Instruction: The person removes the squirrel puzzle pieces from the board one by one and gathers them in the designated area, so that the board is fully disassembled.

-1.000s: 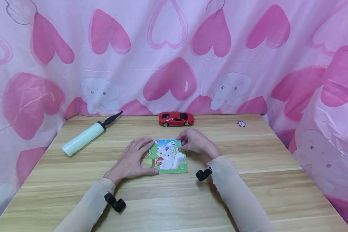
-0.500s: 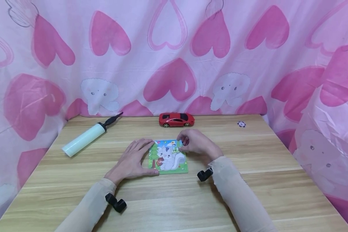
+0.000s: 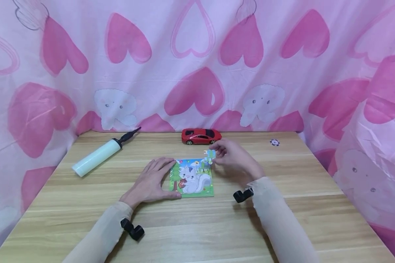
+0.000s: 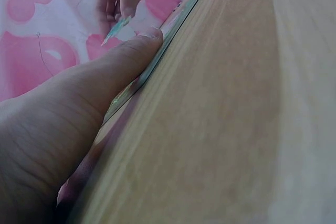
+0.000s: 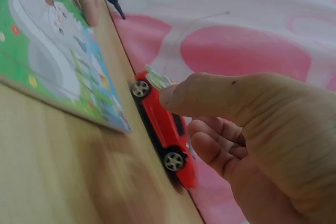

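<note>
A square jigsaw puzzle [image 3: 192,184] with a white squirrel picture lies flat on the wooden table. My left hand [image 3: 149,180] spans its left side, fingers extended toward the far left corner and the thumb laid straight along the near edge. Just above the puzzle's far right corner, my right hand [image 3: 232,157] pinches a small puzzle piece [image 3: 210,156] between thumb and fingertips. The piece is clear of the board. In the left wrist view the lifted piece [image 4: 116,30] is seen tilted; in the right wrist view the thumb partly hides the piece [image 5: 156,78].
Behind the puzzle, near the table's back edge, stands a red toy car [image 3: 200,136]. A pale hand pump [image 3: 97,157] with a black nozzle lies at the back left. A small round chip [image 3: 274,142] lies at the back right. A pink heart-print curtain [image 3: 194,91] surrounds the table.
My right hand has lifted the puzzle piece off the puzzle's far right corner and moved slightly up and to the right. The left hand has stayed in place on the puzzle.
</note>
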The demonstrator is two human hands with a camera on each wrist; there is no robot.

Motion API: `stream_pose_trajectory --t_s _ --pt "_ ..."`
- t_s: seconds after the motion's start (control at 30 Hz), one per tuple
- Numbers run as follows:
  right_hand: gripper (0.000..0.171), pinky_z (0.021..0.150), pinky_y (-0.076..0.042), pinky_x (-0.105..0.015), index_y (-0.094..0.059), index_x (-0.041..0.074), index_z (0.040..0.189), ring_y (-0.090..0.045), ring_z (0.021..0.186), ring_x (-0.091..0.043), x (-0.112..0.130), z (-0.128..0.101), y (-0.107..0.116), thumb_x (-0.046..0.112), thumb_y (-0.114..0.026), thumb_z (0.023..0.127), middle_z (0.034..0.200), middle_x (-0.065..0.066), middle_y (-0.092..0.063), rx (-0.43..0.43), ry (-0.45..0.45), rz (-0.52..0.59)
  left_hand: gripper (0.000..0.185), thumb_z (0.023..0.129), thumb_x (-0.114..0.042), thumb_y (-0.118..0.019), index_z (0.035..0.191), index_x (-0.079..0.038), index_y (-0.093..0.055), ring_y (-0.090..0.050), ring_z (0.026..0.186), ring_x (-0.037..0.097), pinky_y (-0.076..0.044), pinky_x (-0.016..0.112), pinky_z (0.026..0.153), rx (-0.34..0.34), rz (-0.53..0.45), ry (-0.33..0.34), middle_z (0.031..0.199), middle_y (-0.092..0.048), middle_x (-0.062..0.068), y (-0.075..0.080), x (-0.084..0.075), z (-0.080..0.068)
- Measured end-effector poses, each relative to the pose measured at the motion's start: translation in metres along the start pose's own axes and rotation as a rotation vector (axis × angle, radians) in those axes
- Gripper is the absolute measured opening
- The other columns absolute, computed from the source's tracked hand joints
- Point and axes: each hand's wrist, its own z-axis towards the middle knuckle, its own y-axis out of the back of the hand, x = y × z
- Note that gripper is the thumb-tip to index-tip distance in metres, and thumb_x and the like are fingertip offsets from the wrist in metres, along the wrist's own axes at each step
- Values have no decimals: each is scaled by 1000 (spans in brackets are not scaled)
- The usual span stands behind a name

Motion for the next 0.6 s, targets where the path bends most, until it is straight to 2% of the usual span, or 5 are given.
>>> stream_pose_trajectory --t_s 0.23,0.43,0.6 --pt "47 95 -62 -41 -75 13 138 -66 107 -26 -10 -14 28 6 -85 93 119 -7 -70 -48 17 8 130 75 -93 -76 174 -17 -40 -27 168 33 -11 63 140 2 -1 2 178 -37 4 0 1 -1" --pt "46 89 -61 -33 -76 9 139 -65 105 -28 -28 -32 51 5 -85 94 117 -10 -69 -109 37 28 129 75 -93 -76 174 -17 -40 -26 168 33 -10 62 140 5 -3 3 178 -37 4 0 1 -1" --pt "46 96 -58 -40 -76 8 139 -65 114 -35 -45 -51 68 7 -87 95 127 -11 -69 -164 27 -33 129 76 -92 -76 174 -17 -41 -27 167 33 -10 63 140 2 -1 0 178 -38 4 -1 0 0"
